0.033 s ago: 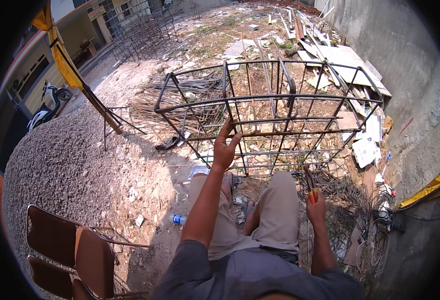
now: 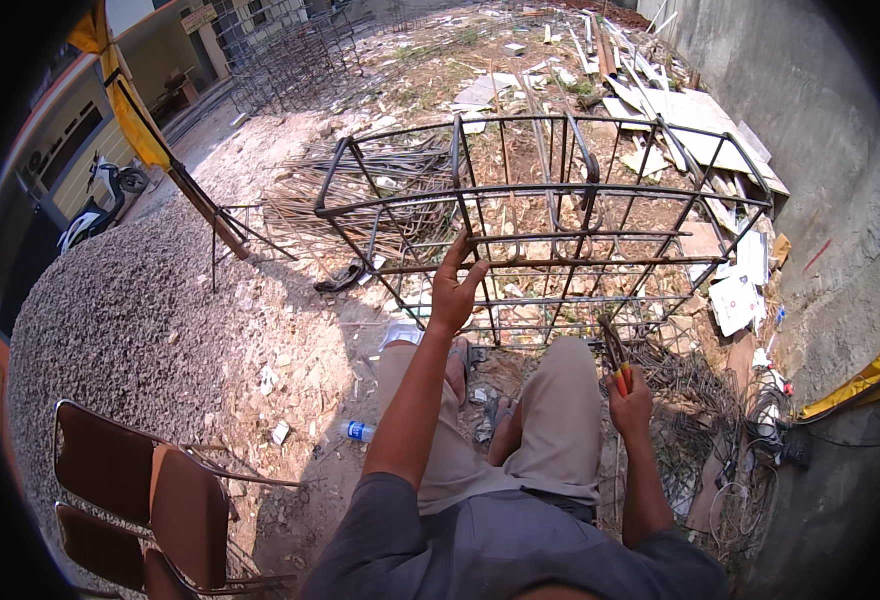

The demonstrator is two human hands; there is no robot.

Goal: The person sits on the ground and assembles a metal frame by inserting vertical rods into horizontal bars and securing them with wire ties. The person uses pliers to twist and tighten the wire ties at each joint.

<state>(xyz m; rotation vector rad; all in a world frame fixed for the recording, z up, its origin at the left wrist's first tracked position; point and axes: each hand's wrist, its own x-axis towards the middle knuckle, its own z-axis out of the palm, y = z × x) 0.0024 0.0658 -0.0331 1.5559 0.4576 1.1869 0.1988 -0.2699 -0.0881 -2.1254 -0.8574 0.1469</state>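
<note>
In front of my knees stands a cage of dark rebar (image 2: 400, 207), a box of long bars and bent stirrups. My left hand (image 2: 450, 298) is at its near side, fingers up against an upright bar and thumb apart, holding the cage where bars cross. My right hand (image 2: 632, 408) is closed on pincers (image 2: 615, 352) with red and yellow handles. Their metal head points up and slightly left, just short of the cage's lower right part. The jaws are too small to read clearly.
A gravel heap (image 2: 130, 340) lies left, with brown chairs (image 2: 188, 515) nearer. Loose rebar (image 2: 345, 205) is piled behind the cage. Tangled wire (image 2: 695, 385) lies to the right, before a concrete wall (image 2: 825, 170). A plastic bottle (image 2: 359, 431) lies by my left leg.
The pincers' head has swung slightly up and left in my right hand. My left hand keeps its place on the cage. The whole view has shifted a little.
</note>
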